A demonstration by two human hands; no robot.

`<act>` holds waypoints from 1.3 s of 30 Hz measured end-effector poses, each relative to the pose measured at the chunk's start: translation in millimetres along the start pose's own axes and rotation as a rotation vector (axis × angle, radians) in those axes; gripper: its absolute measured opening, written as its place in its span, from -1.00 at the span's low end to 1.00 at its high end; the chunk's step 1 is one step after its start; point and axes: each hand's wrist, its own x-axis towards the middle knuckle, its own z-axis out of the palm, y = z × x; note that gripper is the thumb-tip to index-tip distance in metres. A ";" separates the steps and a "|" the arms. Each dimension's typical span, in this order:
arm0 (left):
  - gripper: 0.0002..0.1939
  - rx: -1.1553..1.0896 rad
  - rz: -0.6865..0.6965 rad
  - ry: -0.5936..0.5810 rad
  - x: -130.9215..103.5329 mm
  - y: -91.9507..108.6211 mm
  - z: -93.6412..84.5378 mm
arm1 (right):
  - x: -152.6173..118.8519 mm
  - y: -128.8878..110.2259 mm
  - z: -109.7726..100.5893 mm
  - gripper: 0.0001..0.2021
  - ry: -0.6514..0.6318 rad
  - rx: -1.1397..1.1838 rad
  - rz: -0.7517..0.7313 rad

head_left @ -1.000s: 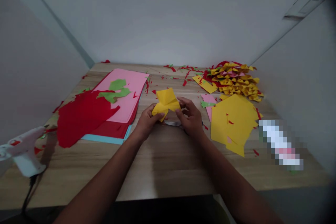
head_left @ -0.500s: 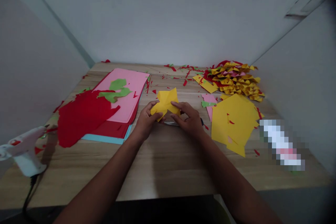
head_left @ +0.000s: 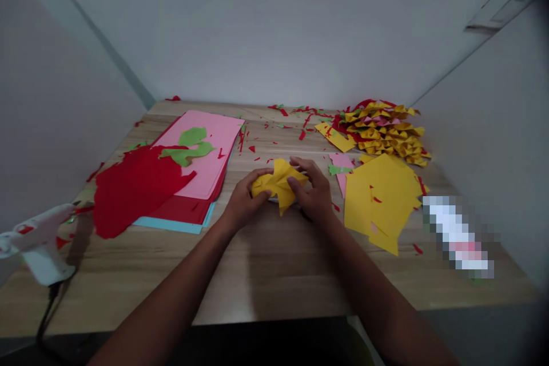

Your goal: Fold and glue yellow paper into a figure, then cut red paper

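A creased yellow paper piece is held between both hands above the middle of the table, with points sticking up and down. My left hand pinches its left part, thumb in front and fingers behind. My right hand grips its right side, with the thumb on the near face and the fingers behind the upper edge. Beneath the paper, a pale thin object shows only in part; it is mostly hidden by the hands.
Pink sheets and crumpled red paper lie left. A white glue gun with a cord is far left. Yellow sheets lie right, below a heap of folded yellow pieces. Scraps dot the table.
The yellow paper has been turned and bent, and its flat, spread shape is now more folded. My right hand's fingers have moved up and round its upper edge.
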 end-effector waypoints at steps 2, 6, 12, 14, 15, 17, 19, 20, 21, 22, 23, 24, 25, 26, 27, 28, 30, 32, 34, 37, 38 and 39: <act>-0.49 -0.034 -0.016 0.013 -0.7 0.1 0.3 | 1.3 -0.9 0.7 -0.76 -0.047 0.003 -0.024; -0.49 -0.150 -0.087 0.073 -1.9 3.7 1.9 | 1.5 -2.1 3.8 -0.85 -0.071 0.018 0.012; -0.44 -0.273 -0.090 0.117 0.4 -0.3 4.1 | -0.7 0.7 7.8 -0.81 -0.130 0.020 0.059; -0.40 -0.287 -0.061 0.171 3.4 -4.4 3.5 | -1.6 2.6 9.0 -0.77 -0.116 0.021 0.054; -0.40 -0.286 -0.051 0.198 5.1 -6.3 2.8 | -2.0 3.4 9.4 -0.76 -0.111 0.026 0.053; -0.42 -0.275 -0.044 0.239 8.1 -9.2 0.6 | -2.8 4.3 9.6 -0.73 -0.097 0.017 0.057; -0.50 -0.256 -0.063 0.249 9.4 -10.4 -1.4 | -3.3 3.6 8.4 -0.72 -0.059 -0.055 0.045; -0.56 -0.242 -0.085 0.236 9.0 -10.4 -1.9 | -3.3 2.5 7.2 -0.72 -0.025 -0.112 0.027; -0.60 -0.226 -0.112 0.207 8.1 -9.8 -1.9 | -3.1 1.0 5.7 -0.73 0.012 -0.176 0.004; -0.61 -0.216 -0.138 0.167 6.6 -8.7 -1.3 | -2.8 -0.9 4.1 -0.75 0.046 -0.237 -0.021; -0.60 -0.216 -0.159 0.119 4.8 -7.2 -0.3 | -2.4 -2.9 2.6 -0.76 0.066 -0.281 -0.047; -0.54 -0.228 -0.175 0.066 2.9 -5.4 1.1 | -1.9 -4.9 1.5 -0.78 0.063 -0.302 -0.067; -0.47 -0.249 -0.186 0.015 1.1 -3.5 2.7 | -1.4 -6.7 0.7 -0.78 0.038 -0.300 -0.074; -0.40 -0.274 -0.193 -0.024 -0.5 -1.6 4.3 | -0.9 -8.1 0.5 -0.77 -0.003 -0.282 -0.069; -0.35 -0.296 -0.196 -0.044 -1.6 0.0 5.6 | -0.6 -9.0 0.8 -0.76 -0.051 -0.254 -0.055; -0.35 -0.309 -0.198 -0.049 -2.3 1.4 6.5 | -0.4 -9.4 1.5 -0.74 -0.093 -0.228 -0.036; -0.42 -0.304 -0.196 -0.025 -2.4 2.9 7.2 | -0.6 -8.9 3.5 -0.73 -0.133 -0.202 -0.012; -0.49 -0.281 -0.180 0.011 -1.6 3.4 6.5 | -1.2 -7.4 5.3 -0.71 -0.133 -0.194 -0.029; -0.52 -0.269 -0.155 0.034 -0.8 3.6 5.7 | -2.0 -6.2 6.6 -0.69 -0.141 -0.187 -0.046; -0.57 -0.241 -0.127 0.049 -0.8 4.4 5.5 | -3.2 -6.0 7.8 -0.71 -0.155 -0.206 -0.031; -0.59 -0.225 -0.121 0.056 -1.0 4.8 5.7 | -3.4 -6.3 8.0 -0.74 -0.156 -0.213 -0.025; -0.60 -0.215 -0.113 0.068 -1.2 5.0 5.9 | -3.6 -6.7 8.2 -0.77 -0.160 -0.217 -0.023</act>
